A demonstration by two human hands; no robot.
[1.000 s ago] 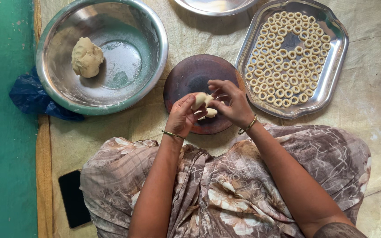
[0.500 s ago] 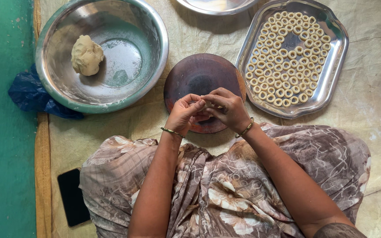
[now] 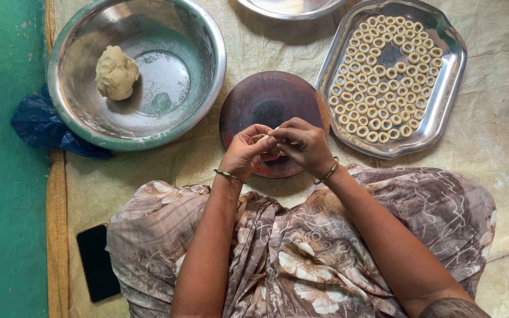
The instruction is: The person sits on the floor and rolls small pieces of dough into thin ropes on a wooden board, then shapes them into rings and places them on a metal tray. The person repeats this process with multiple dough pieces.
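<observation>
My left hand [image 3: 246,150] and my right hand [image 3: 302,143] meet fingertip to fingertip over the near edge of a round dark wooden board [image 3: 266,103]. Between the fingers they pinch a small piece of pale dough [image 3: 274,131], mostly hidden by the fingers. To the right lies a steel tray [image 3: 443,106] filled with several small dough rings [image 3: 384,76]. At the upper left a large steel bowl [image 3: 201,100] holds a lump of dough [image 3: 116,72].
A black phone [image 3: 96,263] lies on the mat beside my left knee. A blue plastic bag [image 3: 45,126] sticks out from under the bowl. Another steel plate [image 3: 290,6] shows at the top edge. A green floor [image 3: 1,176] runs along the left.
Both hands have closed in over the dough piece, which showed more clearly a second ago. They have stayed over the board's near edge.
</observation>
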